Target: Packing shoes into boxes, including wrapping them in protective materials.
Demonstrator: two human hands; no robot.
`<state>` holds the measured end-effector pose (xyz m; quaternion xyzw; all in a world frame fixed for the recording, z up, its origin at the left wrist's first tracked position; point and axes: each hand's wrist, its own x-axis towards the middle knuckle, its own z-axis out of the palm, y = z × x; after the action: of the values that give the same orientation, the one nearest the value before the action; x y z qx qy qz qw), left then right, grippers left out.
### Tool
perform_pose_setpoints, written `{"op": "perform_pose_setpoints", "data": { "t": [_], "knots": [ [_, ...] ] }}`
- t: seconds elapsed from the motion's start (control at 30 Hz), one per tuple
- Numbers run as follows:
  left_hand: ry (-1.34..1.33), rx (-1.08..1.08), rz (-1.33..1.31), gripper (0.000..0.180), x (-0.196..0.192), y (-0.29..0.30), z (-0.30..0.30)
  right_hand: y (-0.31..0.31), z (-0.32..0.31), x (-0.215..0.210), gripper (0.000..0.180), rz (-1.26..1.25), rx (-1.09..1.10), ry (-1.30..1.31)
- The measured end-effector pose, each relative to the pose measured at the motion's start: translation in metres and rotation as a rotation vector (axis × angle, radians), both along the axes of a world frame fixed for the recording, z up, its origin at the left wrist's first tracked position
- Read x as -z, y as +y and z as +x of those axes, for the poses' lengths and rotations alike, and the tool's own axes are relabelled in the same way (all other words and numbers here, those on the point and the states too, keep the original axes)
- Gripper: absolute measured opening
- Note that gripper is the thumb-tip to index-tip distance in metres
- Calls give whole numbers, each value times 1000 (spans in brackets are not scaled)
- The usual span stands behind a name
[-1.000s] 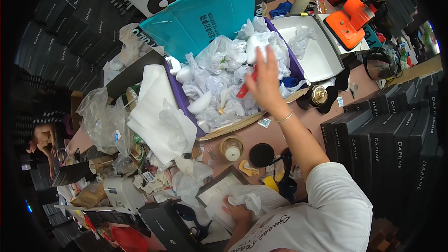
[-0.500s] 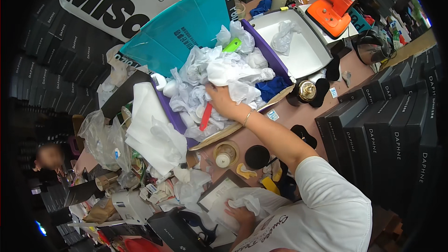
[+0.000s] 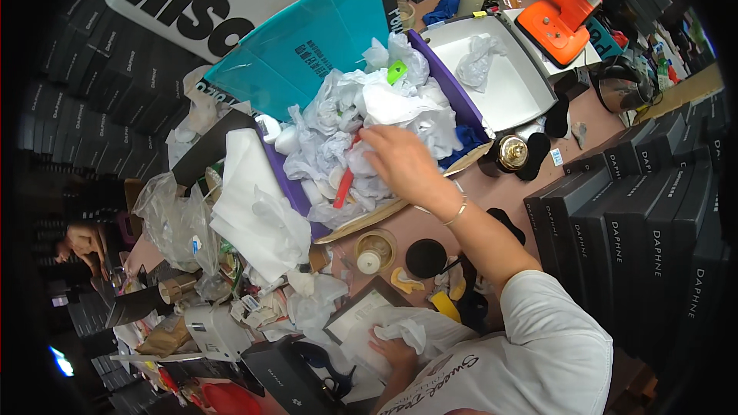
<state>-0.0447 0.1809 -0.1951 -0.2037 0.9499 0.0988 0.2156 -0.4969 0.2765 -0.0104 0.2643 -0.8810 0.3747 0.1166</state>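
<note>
My right hand [image 3: 406, 163] hangs over a purple-sided box [image 3: 453, 81] heaped with crumpled white tissue paper [image 3: 327, 142]. Its fingers are apart and slightly bent, with the fingertips at the paper beside a red strip-like object [image 3: 344, 187]; no held thing shows. A bright green object [image 3: 397, 72] pokes out of the heap. Low in the view, close to my body, my left hand [image 3: 393, 351] is closed on a crumpled sheet of white tissue paper [image 3: 405, 330]. Beside it lie an open shoe box [image 3: 280, 380] and a dark shoe [image 3: 334, 380].
Stacked dark shoe boxes [image 3: 615, 238] line the right side. A shallow white tray [image 3: 507, 100], a dark bottle with a gold top [image 3: 511, 154] and an orange device [image 3: 555, 19] stand beyond. Clear plastic bags [image 3: 177, 219] lie left; a person [image 3: 84, 246] is farther left.
My right hand has lifted from the tissue heap and shifted slightly right, its fingers loosening. The paper has shifted, covering more of the green object. My left hand stays in place.
</note>
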Motion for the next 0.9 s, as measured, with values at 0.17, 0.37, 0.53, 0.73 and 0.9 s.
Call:
{"op": "perform_pose_setpoints", "data": {
  "t": [0.17,0.37,0.53,0.73,0.9],
  "knots": [
    [-16,-56,146,65,-37,-1,-27,47,-52,1,32,198,322,267],
    [127,-76,124,50,-20,2,-2,42,-49,2,15,-106,258,310],
    [112,-75,282,55,-71,-8,-29,-14,29,-76,25,-277,-131,374],
    [198,-149,505,54,-112,-15,-10,-133,59,11,13,250,-795,382],
    [516,-282,604,50,-191,-39,-70,-167,84,45,17,773,-863,346]
  ]
}}
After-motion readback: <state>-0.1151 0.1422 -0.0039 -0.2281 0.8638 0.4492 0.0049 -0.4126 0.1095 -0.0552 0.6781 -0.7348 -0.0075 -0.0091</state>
